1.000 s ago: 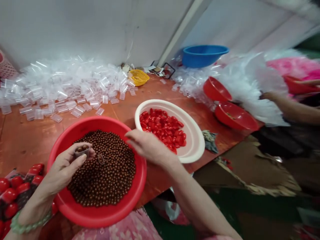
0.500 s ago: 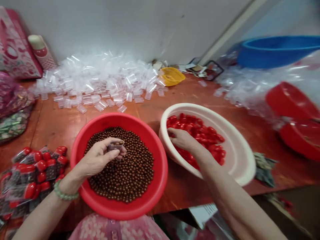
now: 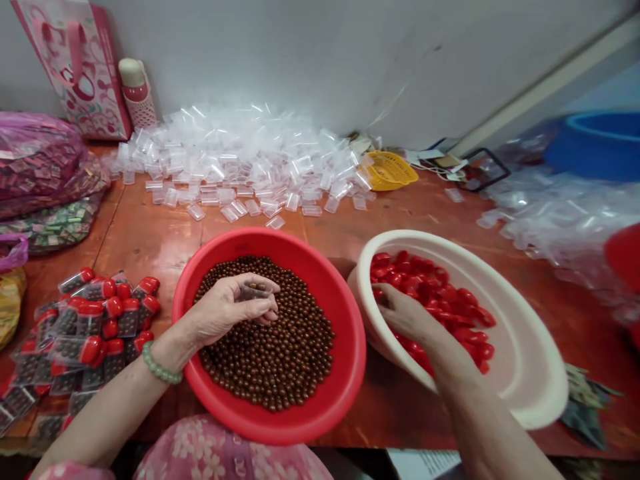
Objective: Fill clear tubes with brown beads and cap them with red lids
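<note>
My left hand [image 3: 240, 303] is closed around a small clear plastic box [image 3: 256, 289], its open mouth turned up and a few brown balls showing inside. It hovers over a red basin [image 3: 350, 333] holding a heap of shiny brown balls [image 3: 280, 363]. On the right, my right hand [image 3: 403, 312] reaches into a tilted white oval basin [image 3: 530, 347] among glossy red caps [image 3: 450, 293]. Its fingers are curled together, the tips partly hidden by the basin's near wall; whether a cap is between them I cannot make out.
Filled boxes with red caps [image 3: 90, 320] lie piled at the left. Along the wall spreads a heap of empty clear boxes [image 3: 250, 160], beside a yellow basket [image 3: 393, 170]. Bags [image 3: 45, 160], a bottle [image 3: 137, 93] and a blue tub [image 3: 595, 143] stand around the edges.
The view has swung left, so everything sits further right in the picture. My left hand still holds the box over the balls; my right hand stays among the red caps.
</note>
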The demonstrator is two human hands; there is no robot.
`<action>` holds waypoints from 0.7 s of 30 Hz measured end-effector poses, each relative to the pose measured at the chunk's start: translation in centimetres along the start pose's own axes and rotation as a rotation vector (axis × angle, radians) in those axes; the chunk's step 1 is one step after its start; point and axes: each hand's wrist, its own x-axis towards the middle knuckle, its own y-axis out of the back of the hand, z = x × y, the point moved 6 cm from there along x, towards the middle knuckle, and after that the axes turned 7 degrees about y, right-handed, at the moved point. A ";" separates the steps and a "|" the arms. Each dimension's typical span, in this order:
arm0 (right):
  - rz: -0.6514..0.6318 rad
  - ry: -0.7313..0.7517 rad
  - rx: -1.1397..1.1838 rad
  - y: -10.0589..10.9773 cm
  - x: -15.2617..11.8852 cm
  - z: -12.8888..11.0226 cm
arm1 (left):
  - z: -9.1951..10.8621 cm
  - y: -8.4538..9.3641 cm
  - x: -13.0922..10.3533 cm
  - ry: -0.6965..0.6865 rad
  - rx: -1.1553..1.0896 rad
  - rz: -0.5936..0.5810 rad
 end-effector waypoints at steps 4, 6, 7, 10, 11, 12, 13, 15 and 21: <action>0.209 -0.103 0.133 2.8 -0.1 -2.1 | -0.3 0.2 0.1 0.031 0.042 0.014; 0.239 -0.091 0.211 3.0 0.3 -5.6 | -0.5 0.0 0.2 0.059 0.053 -0.006; 0.236 -0.059 0.287 2.7 0.7 -7.9 | -0.6 0.0 0.2 0.067 0.053 -0.014; 0.112 0.224 0.320 0.5 2.5 -16.4 | -0.7 -0.1 0.2 0.068 0.052 -0.027; 0.069 0.324 0.292 -0.4 3.0 -18.8 | -0.7 -0.1 0.1 0.069 0.054 -0.027; 0.064 0.396 0.263 -0.9 3.4 -20.6 | -0.8 0.0 0.0 0.073 0.054 -0.026; 0.069 0.454 0.234 -1.4 3.7 -21.9 | -0.9 0.1 0.0 0.077 0.051 -0.027; 0.067 0.544 0.187 -2.0 4.0 -23.4 | -1.0 0.2 -0.2 0.078 0.044 -0.035; -0.007 0.659 0.143 -2.6 4.1 -24.5 | -1.0 0.6 -0.1 0.052 0.039 -0.054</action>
